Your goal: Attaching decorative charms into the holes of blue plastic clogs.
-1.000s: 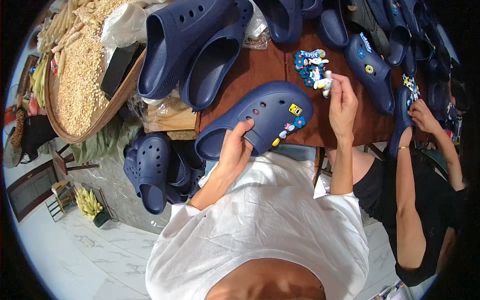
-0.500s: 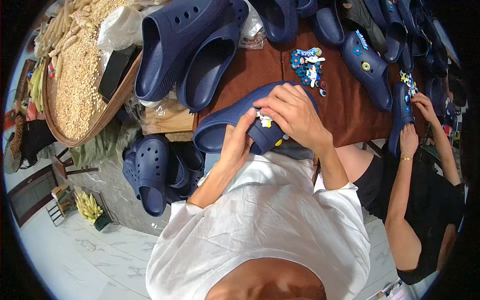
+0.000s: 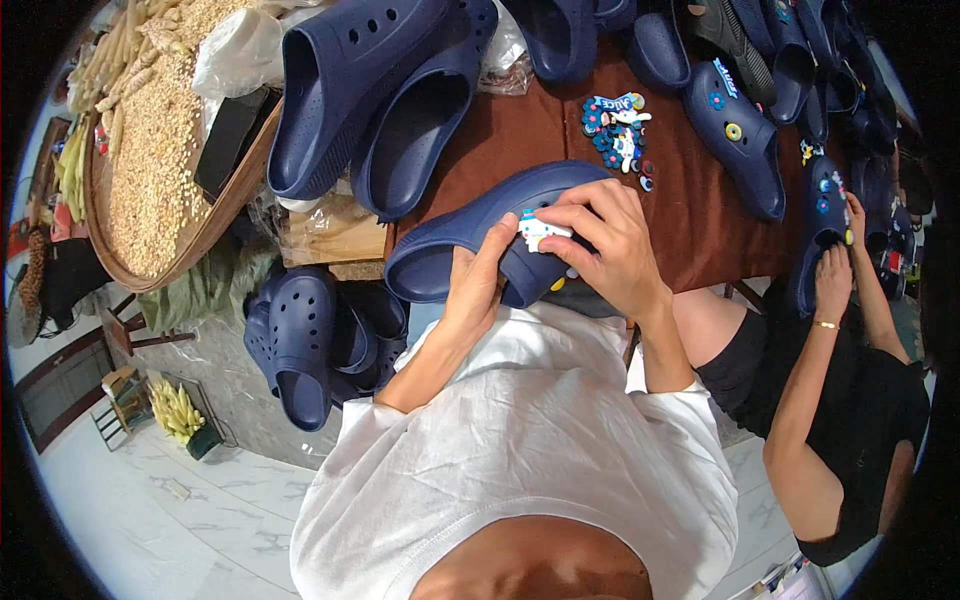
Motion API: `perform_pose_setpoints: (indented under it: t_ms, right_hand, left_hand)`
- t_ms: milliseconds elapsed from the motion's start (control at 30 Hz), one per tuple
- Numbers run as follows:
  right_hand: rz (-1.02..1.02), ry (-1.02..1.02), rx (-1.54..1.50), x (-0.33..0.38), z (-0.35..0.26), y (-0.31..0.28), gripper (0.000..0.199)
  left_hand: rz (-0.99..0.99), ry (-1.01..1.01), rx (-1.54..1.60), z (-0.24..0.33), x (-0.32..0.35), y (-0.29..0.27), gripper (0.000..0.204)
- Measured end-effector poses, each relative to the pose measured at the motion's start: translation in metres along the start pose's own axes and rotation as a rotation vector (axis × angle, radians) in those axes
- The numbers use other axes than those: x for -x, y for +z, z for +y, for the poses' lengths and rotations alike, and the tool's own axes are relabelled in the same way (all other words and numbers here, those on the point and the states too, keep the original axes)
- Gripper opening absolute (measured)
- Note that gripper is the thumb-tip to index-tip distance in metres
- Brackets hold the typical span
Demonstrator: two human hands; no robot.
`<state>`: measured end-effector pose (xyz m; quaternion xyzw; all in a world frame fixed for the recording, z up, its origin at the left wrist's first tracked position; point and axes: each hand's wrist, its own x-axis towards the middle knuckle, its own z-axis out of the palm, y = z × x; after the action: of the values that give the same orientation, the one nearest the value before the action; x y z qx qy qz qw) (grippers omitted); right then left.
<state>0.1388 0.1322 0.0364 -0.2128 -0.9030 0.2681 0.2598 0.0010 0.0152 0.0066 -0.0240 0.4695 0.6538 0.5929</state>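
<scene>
Above the near edge of a brown cloth, a right hand pinches a white charm, thumb and fingers nearly together, against a navy clog. The left hand grips the clog by its opening, thumb on top, other fingers partly hidden. The step appears to be seating the charm; the next move likely calls for a firm, braced push. The clog's long axis slants, heel left, toe pointing right and slightly away.
</scene>
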Motion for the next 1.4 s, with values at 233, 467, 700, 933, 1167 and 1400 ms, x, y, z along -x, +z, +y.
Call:
perform_pose_setpoints:
  t_ms: [233, 467, 700, 933, 1167, 1400]
  right_hand:
    - [-0.028, 0.045, -0.013, -0.002, -0.001, 0.000, 0.021]
    - [-0.053, 0.062, -0.013, -0.005, -0.010, -0.001, 0.022]
    - [0.017, 0.048, -0.013, 0.003, -0.011, 0.005, 0.023]
    - [0.035, 0.065, -0.032, 0.017, -0.010, 0.005, 0.027]
    - [0.015, 0.121, 0.025, 0.018, -0.017, 0.009, 0.038]
    - [-0.004, 0.121, 0.043, 0.017, -0.012, 0.011, 0.038]
  left_hand:
    - [-0.046, 0.108, -0.117, -0.001, 0.004, 0.007, 0.030]
    - [-0.042, 0.122, -0.130, -0.005, 0.000, 0.007, 0.030]
    - [0.007, 0.149, -0.120, -0.009, 0.001, 0.009, 0.029]
    - [-0.007, 0.146, -0.083, -0.012, -0.003, 0.006, 0.028]
    - [0.031, 0.152, -0.165, -0.008, 0.000, 0.009, 0.026]
    - [-0.049, 0.090, -0.198, -0.010, -0.001, -0.001, 0.029]
